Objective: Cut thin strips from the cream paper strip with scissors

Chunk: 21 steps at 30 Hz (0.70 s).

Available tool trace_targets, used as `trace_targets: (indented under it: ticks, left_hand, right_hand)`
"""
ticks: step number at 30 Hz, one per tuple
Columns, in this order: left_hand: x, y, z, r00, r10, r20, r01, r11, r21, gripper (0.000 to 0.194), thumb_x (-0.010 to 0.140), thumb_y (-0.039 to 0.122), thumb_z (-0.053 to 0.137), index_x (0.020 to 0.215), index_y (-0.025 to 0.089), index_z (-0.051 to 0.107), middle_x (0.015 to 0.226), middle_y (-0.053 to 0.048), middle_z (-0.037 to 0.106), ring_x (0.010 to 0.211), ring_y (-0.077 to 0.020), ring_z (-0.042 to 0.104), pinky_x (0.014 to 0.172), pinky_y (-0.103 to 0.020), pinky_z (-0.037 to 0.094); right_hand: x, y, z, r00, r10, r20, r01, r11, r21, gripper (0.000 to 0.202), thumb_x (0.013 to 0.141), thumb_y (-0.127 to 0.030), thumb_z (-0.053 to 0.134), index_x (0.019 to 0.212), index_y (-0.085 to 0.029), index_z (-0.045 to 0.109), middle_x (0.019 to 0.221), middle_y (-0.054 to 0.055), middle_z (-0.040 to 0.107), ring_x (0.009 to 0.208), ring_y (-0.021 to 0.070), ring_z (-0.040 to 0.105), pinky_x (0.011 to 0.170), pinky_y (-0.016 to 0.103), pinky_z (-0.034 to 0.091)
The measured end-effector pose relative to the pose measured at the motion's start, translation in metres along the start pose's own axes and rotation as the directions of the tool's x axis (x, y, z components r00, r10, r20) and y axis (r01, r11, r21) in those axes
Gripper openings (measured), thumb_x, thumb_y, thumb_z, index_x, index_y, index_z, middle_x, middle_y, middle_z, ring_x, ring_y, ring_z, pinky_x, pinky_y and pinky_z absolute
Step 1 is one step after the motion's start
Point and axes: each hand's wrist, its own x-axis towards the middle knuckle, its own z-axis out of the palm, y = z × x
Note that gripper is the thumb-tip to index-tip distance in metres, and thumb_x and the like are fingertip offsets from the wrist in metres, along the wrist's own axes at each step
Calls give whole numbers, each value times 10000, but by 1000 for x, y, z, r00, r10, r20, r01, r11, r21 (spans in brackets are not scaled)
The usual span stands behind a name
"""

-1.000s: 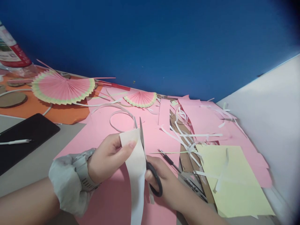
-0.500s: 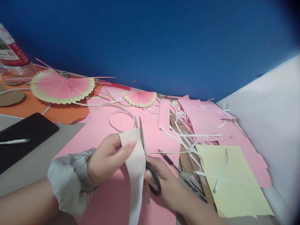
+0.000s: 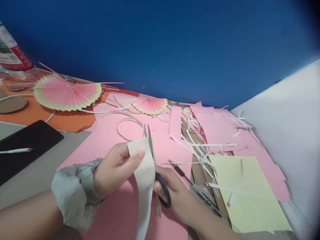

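My left hand (image 3: 120,166) pinches the upper end of a long white paper strip (image 3: 145,186), thumb on top. The strip hangs down toward me. My right hand (image 3: 175,191) grips black-handled scissors (image 3: 167,196), whose blades point away from me. One blade lies against the strip's right edge near its upper end; the other tip shows just beyond the paper. A narrow sliver of paper (image 3: 159,208) hangs below the scissors. Beneath both hands lies a large pink sheet (image 3: 105,143).
Folded pink paper fans (image 3: 70,93) and an orange sheet (image 3: 80,121) lie at the back left, beside a bottle (image 3: 15,53). A black tablet (image 3: 42,136) is at left. Pens (image 3: 183,173), paper scraps (image 3: 197,146) and a yellow sheet (image 3: 252,196) are at right.
The scissors and my right hand have shifted very slightly left, and the strip's hanging lower end has swung a little left. My left hand keeps its hold.
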Motion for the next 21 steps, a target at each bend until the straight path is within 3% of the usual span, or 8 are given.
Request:
trace_targets:
  ticks: [7,10,13,21]
  left_hand:
    - [-1,-3,-1,1000,23,7,-22,998,-61,338,888,350,403,641,148,515,563,24,500,463,-63,397,437,-174,345]
    - [-2,-4,-1,996,60,-62,-65,994,-86,341,883,387,408,631,164,463,543,39,427,461,-62,355,419,-174,312]
    - [-1,-5,0,991,-10,-134,-5,994,-112,375,905,388,352,598,176,393,528,45,365,442,-63,325,397,-183,284]
    - [-1,-2,0,997,-29,-78,31,999,34,364,887,386,375,582,189,403,501,55,302,422,-76,231,380,-217,213]
  right_hand:
    - [0,3,0,999,34,-3,-34,999,7,492,778,-655,440,762,-165,478,620,-31,355,533,109,370,490,214,351]
    - [0,4,0,999,48,3,-48,999,11,489,766,-654,465,747,-165,465,632,-24,390,546,114,396,510,222,372]
    - [0,4,0,999,44,4,-44,999,21,486,762,-652,475,733,-167,453,641,-20,403,556,120,416,522,227,386]
    - [0,-1,2,1000,-2,-29,0,998,-71,501,762,-680,428,674,-187,420,601,-40,320,529,116,332,526,230,363]
